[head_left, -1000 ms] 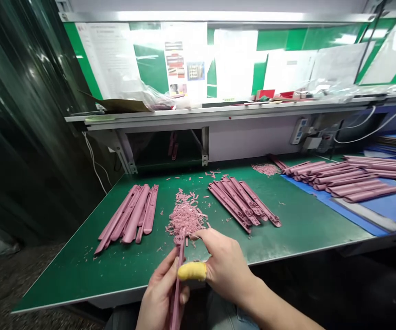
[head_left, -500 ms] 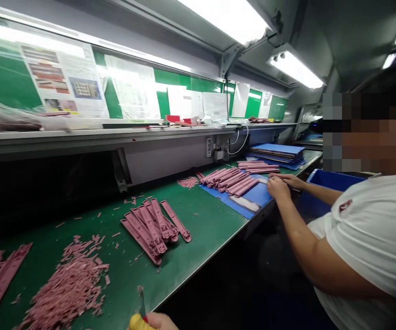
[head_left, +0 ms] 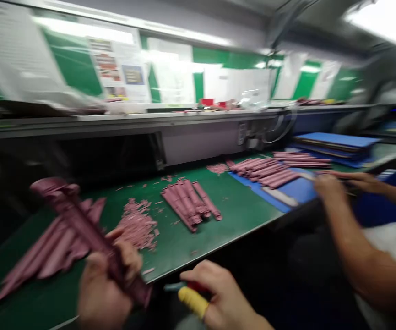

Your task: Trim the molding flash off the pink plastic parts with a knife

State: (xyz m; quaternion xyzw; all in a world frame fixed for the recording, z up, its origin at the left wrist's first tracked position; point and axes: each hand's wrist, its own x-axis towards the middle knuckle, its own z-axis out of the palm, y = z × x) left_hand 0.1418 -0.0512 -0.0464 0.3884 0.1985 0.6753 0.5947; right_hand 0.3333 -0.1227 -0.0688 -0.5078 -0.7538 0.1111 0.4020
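My left hand (head_left: 106,288) is closed around a long, dark pink plastic strip (head_left: 81,224), held tilted above the table's near edge. In my right hand (head_left: 221,291), right of it, is a small knife-like tool (head_left: 175,287) with a thin grey tip and some red at the grip. A yellow piece (head_left: 193,302) lies along the thumb; whether it is a finger cover or a handle part I cannot tell. Behind the left hand, more pink strips (head_left: 55,247) lie fanned out beside a heap of pink shavings (head_left: 138,224). Motion blurs both hands.
A smaller stack of pink strips (head_left: 187,201) lies mid-table. To the right, a co-worker's hands (head_left: 331,185) work near a blue sheet (head_left: 273,199) bearing rows of pink strips (head_left: 266,169). Blue boards (head_left: 338,140) are piled behind. A shelf (head_left: 184,118) runs above the table.
The view has swung left. My left hand has come into view with a pink strip. My right hand, with the tool, shows more fully and further right.
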